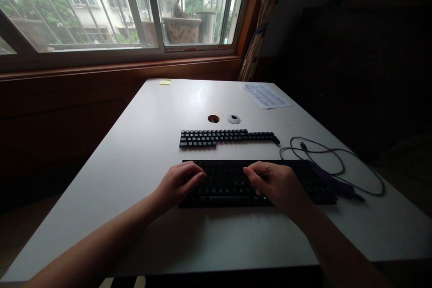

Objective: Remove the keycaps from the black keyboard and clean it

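Observation:
A black keyboard (229, 200) lies on the white table, its upper left part bare of keycaps while the lower rows and right side still carry them. Over its left end, my left hand (180, 181) is closed, thumb and fingertips together; whether anything sits between them is hidden. My right hand (275, 182) pinches a thin wire keycap puller (238, 177) above the keyboard's middle, the wire pointing left. Just behind the keyboard, removed black keycaps (212, 137) stand in neat rows.
A dark cable (332, 149) loops at the right, beside a dark purple strip-like object (334, 182) touching the keyboard's right end. Printed papers (266, 95), a yellow sticky note (165, 82), a cable hole (213, 119) and its round cover (234, 119) are farther back.

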The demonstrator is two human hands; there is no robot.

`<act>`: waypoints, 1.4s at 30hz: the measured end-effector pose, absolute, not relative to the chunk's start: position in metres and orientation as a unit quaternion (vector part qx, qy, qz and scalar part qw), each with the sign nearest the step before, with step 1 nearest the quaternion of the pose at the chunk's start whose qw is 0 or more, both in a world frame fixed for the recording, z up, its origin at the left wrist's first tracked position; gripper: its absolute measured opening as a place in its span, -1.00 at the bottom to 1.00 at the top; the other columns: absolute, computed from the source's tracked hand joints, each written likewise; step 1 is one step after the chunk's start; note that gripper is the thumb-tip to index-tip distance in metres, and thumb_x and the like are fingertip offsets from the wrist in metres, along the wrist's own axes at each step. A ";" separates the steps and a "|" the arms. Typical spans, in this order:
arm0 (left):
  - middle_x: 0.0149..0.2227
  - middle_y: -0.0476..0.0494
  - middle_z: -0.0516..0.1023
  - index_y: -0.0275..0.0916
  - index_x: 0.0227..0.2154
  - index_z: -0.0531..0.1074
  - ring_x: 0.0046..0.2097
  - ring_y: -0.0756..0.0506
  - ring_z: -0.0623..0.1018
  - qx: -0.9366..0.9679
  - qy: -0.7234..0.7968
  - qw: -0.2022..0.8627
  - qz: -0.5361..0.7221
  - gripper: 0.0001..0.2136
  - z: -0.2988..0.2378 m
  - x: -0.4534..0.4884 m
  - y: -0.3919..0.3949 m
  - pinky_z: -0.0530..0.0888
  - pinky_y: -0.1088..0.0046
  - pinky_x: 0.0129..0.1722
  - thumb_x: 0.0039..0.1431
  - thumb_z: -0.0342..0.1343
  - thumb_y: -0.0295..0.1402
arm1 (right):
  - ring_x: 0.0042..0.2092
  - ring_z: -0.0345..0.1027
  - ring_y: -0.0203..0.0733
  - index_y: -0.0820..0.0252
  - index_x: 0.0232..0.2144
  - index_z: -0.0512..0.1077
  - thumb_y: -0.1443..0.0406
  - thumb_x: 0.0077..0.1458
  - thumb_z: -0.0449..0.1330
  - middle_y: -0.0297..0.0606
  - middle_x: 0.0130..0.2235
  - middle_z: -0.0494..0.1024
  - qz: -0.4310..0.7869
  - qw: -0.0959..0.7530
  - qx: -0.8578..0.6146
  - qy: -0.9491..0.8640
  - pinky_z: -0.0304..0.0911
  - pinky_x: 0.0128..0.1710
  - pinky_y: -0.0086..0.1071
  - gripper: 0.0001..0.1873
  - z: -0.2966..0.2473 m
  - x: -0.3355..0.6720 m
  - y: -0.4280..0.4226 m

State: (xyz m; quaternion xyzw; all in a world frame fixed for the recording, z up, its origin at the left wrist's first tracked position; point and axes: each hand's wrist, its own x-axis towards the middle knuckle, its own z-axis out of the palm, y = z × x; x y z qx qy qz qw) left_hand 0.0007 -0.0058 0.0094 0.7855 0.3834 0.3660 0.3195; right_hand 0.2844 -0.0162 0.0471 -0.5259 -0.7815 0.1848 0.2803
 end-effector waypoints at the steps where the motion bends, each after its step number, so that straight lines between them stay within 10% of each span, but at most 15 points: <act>1: -0.32 -0.13 0.59 -0.26 -0.31 0.51 -0.28 -0.06 0.55 0.786 0.384 0.318 0.366 -0.86 0.009 0.001 -0.006 0.44 0.43 -0.26 0.31 0.08 -0.37 | -0.58 0.30 -0.30 0.09 -0.48 0.46 0.10 0.29 0.08 -0.42 -0.63 0.41 0.179 0.277 -0.520 -0.788 0.19 -0.46 -0.37 -0.65 0.047 0.282 -0.016; 13: -0.33 -0.12 0.58 -0.27 -0.30 0.50 -0.28 -0.04 0.55 0.795 0.380 0.309 0.358 -0.86 0.008 0.001 -0.006 0.43 0.45 -0.25 0.32 0.07 -0.36 | -0.60 0.27 -0.33 0.13 -0.56 0.34 0.08 0.27 0.08 -0.41 -0.64 0.36 0.207 0.236 -0.524 -0.792 0.14 -0.54 -0.41 -0.59 0.042 0.278 -0.009; 42: -0.26 -0.15 0.52 -0.27 -0.15 0.46 -0.38 0.02 0.51 0.794 0.344 0.309 0.394 -0.84 0.009 0.007 -0.013 0.50 0.47 -0.36 0.22 0.17 -0.40 | -0.58 0.36 -0.33 0.12 -0.29 0.50 0.04 0.13 0.27 -0.37 -0.57 0.49 0.631 0.450 -0.425 -0.468 0.29 -0.60 -0.47 -0.71 0.020 0.268 -0.004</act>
